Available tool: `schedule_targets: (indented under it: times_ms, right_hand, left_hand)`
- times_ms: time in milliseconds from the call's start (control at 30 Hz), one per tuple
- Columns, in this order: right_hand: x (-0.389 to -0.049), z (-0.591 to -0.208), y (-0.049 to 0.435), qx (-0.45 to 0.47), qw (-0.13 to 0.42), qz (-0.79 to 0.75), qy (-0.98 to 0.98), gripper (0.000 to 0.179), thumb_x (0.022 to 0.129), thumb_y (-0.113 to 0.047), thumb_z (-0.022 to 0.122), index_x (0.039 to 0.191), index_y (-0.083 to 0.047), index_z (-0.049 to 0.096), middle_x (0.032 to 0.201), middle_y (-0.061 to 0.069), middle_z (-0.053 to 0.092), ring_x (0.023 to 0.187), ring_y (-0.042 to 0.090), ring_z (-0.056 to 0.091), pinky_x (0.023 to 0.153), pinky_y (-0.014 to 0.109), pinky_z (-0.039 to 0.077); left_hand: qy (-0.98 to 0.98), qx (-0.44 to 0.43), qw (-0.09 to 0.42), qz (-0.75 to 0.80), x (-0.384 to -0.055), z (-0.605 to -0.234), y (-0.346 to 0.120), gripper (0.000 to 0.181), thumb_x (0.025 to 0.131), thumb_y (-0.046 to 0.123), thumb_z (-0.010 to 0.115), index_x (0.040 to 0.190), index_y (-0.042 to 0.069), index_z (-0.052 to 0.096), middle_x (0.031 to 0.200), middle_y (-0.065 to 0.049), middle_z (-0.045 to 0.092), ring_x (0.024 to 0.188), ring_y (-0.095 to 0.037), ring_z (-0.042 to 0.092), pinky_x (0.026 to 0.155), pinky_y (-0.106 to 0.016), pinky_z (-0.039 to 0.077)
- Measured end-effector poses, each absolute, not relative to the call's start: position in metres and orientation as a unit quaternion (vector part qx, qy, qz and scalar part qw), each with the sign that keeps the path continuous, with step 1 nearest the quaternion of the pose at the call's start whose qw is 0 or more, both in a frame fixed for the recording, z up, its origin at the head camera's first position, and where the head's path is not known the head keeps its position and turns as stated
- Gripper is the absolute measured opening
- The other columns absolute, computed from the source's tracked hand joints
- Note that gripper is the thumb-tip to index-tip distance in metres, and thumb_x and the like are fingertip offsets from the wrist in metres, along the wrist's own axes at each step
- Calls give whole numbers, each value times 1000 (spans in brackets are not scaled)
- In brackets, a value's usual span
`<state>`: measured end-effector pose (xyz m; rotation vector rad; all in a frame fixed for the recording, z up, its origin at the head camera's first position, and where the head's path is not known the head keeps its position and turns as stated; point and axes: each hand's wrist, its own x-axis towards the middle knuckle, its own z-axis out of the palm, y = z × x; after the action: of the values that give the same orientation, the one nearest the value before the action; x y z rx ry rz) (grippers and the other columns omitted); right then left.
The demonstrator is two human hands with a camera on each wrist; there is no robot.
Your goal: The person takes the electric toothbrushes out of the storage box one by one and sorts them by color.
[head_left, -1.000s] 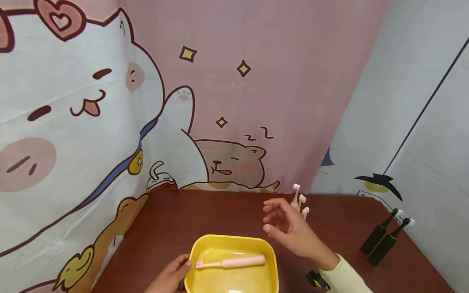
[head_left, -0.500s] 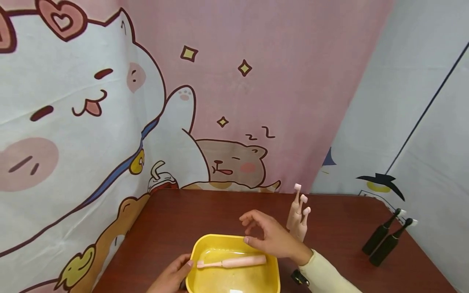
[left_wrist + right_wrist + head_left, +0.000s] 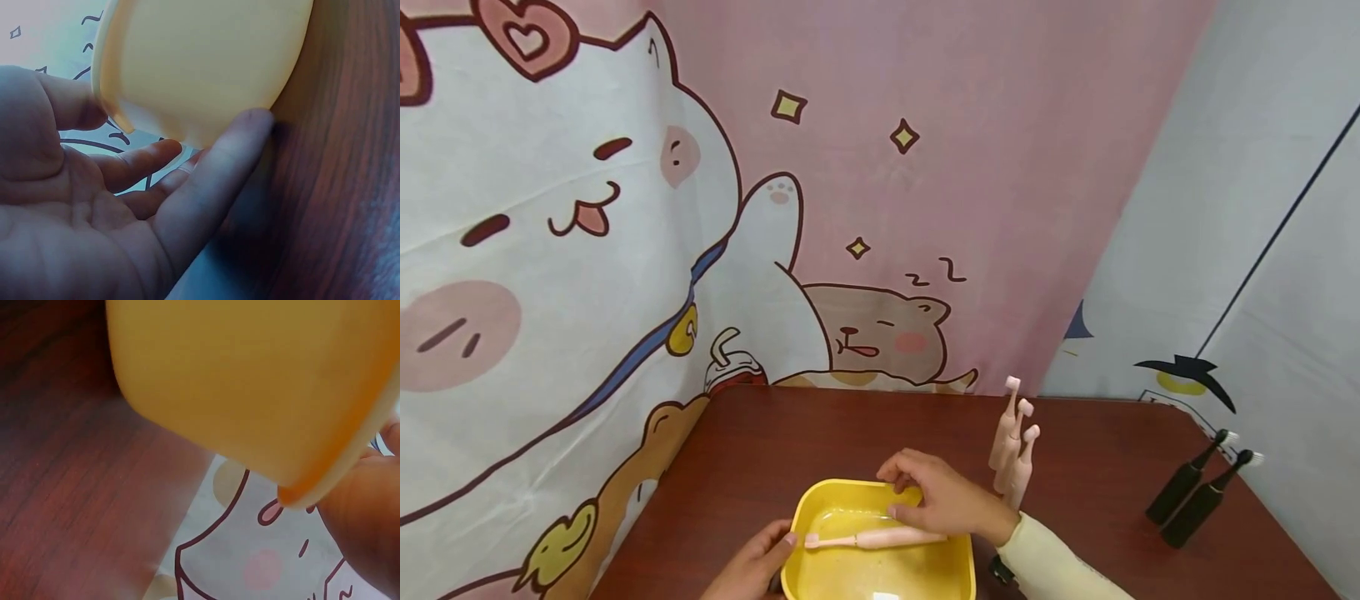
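A yellow plastic tray stands near the front of the table. Lying across it is a pale pink electric toothbrush, its head toward the left and its handle end beside my right hand. My left hand grips the tray's left side, thumb over the rim; in the left wrist view the fingers lie against the tray's outer wall. My right hand hovers over the back right corner with loosely bent fingers and holds nothing visible. The right wrist view shows mostly the tray's outer wall.
Several pink electric toothbrushes stand upright right of the tray, partly behind my right forearm. Two black electric toothbrushes stand farther right on the brown table. A cartoon-printed cloth hangs behind the table.
My right hand has moved left and down, from beside the pink toothbrushes to over the tray's back right corner. The left hand keeps its grip and the toothbrush in the tray lies still.
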<state>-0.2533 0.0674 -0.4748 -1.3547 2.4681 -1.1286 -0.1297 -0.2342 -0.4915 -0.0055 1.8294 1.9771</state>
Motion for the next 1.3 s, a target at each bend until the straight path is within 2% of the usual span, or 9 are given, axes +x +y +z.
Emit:
schedule_targets:
  times_ms: [33, 100, 167, 300, 467, 633, 900, 1300]
  right_hand:
    - [-252, -476, 67, -452, 52, -363, 813, 37, 89, -25, 74, 122, -26, 58, 116, 2, 63, 100, 16, 63, 76, 27, 57]
    - [-250, -477, 65, -466, 44, -345, 814, 36, 89, -26, 74, 122, -23, 59, 115, 2, 63, 100, 14, 62, 77, 27, 57]
    - [-248, -477, 64, -478, 34, -329, 814, 37, 89, -25, 73, 123, -20, 59, 115, 1, 63, 99, 14, 62, 78, 28, 57]
    - [-245, -478, 63, -489, 19, -298, 820, 38, 88, -27, 73, 123, -23, 59, 113, -6, 63, 99, 12, 62, 85, 28, 54]
    - [-242, -480, 61, -505, 34, -263, 821, 36, 90, -30, 71, 124, -25, 58, 108, -9, 61, 97, 10, 61, 84, 21, 50]
    - [-239, -483, 58, -519, 27, -232, 822, 35, 90, -28, 69, 124, -25, 60, 108, -12, 59, 94, 9, 59, 84, 20, 48]
    - [-238, -485, 54, -534, 30, -196, 822, 35, 91, -24, 69, 124, -19, 61, 115, -6, 64, 95, 7, 59, 84, 19, 48]
    - [-241, -493, 54, -551, 44, -178, 814, 41, 84, -8, 72, 121, -20, 62, 90, -9, 59, 76, 1, 52, 72, 9, 42]
  left_hand:
    - [661, -5, 232, 714, -132, -499, -239, 58, 107, 32, 42, 141, -12, 27, 118, -19, 61, 100, -29, 68, 79, -42, 59]
    - [661, -5, 238, 712, -140, -523, -248, 61, 107, 35, 41, 144, -10, 25, 123, -22, 59, 104, -33, 67, 81, -47, 58]
    - [656, -1, 242, 715, -143, -532, -252, 64, 106, 39, 44, 145, -9, 25, 124, -20, 59, 104, -33, 67, 81, -47, 58]
    - [673, -20, 237, 700, -143, -528, -251, 67, 105, 42, 45, 146, -7, 26, 120, -16, 61, 98, -29, 69, 76, -43, 59]
    - [677, -19, 236, 696, -141, -523, -248, 64, 106, 40, 44, 146, -8, 27, 119, -16, 62, 98, -29, 69, 76, -43, 59]
    - [672, -7, 232, 704, -141, -526, -248, 62, 107, 37, 42, 146, -9, 26, 117, -17, 63, 98, -30, 69, 76, -44, 59]
    - [667, -9, 234, 707, -142, -527, -248, 61, 107, 38, 42, 146, -7, 27, 118, -17, 63, 98, -30, 69, 76, -44, 59]
    - [656, -11, 236, 717, -142, -525, -248, 60, 108, 36, 41, 147, -7, 26, 123, -20, 61, 101, -30, 68, 78, -44, 59]
